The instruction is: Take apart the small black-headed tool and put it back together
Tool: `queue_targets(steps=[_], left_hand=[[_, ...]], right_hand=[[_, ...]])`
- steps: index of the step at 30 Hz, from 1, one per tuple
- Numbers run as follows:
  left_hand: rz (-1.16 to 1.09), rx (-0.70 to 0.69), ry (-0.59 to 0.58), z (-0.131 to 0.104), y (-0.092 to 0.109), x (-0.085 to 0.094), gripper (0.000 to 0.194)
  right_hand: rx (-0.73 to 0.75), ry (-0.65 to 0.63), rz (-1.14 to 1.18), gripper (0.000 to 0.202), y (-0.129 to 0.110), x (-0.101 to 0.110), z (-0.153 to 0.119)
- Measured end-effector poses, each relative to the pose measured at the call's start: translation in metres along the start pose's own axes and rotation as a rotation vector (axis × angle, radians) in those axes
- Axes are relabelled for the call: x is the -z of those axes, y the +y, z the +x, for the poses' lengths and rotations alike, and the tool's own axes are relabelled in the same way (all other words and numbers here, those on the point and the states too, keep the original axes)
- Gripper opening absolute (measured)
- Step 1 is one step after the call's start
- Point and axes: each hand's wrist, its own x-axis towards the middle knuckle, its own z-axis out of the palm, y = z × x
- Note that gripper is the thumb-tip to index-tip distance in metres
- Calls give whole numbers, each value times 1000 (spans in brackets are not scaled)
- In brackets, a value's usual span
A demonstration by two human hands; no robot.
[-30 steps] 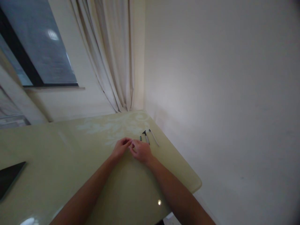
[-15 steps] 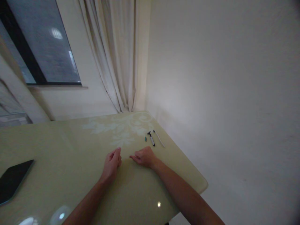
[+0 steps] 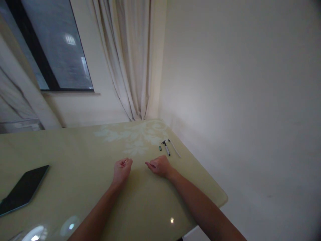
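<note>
My left hand [image 3: 122, 170] is closed in a fist just above the table, and nothing shows in it. To its right, with a gap between them, my right hand [image 3: 159, 166] is closed too, its back turned up and a fingertip or thumb tip pointing left. No object shows in it. Just beyond my right hand, a razor [image 3: 166, 149] with a dark head and grey handle lies on the table. Left of the razor is a small green and black battery [image 3: 160, 148]. A thin white toothbrush [image 3: 175, 149] with a dark head lies to its right.
The pale glossy table [image 3: 82, 157] has a white floral pattern at its far corner. A dark flat tablet-like object [image 3: 25, 189] lies at the left. A white wall [image 3: 225, 100] borders the table's right side. Curtains [image 3: 132, 60] and a window [image 3: 57, 43] stand behind.
My left hand has turned so its curled fingers show more on top. My right hand keeps about the same pose. The whole view has shifted slightly, with things appearing further right.
</note>
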Motion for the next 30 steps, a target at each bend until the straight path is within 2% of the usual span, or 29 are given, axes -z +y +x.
queue_targets(steps=[6, 13, 17, 20, 21, 24, 26, 28, 30], left_hand=[[129, -103, -63, -2, 9, 2, 42], [297, -151, -187, 8, 10, -8, 35], [433, -179, -324, 28, 15, -33, 29], [526, -198, -437, 47, 21, -63, 8], [554, -199, -469, 53, 23, -73, 7], [637, -192, -520, 69, 26, -99, 43], [685, -190, -539, 78, 28, -111, 60], [722, -188, -565, 85, 29, -119, 64], [746, -193, -591, 90, 30, -123, 59]], right_hand=[[-34, 120, 23, 63, 8, 1, 3], [-159, 365, 38, 70, 24, 12, 6], [-387, 482, 74, 66, 38, 28, 8], [-579, 546, 138, 61, 49, 40, 7], [-643, 564, 162, 59, 53, 43, 6], [-810, 590, 204, 55, 62, 52, 2], [-875, 547, 199, 52, 65, 55, 1], [-900, 454, 172, 48, 66, 56, 0], [-895, 350, 115, 41, 65, 56, 0]])
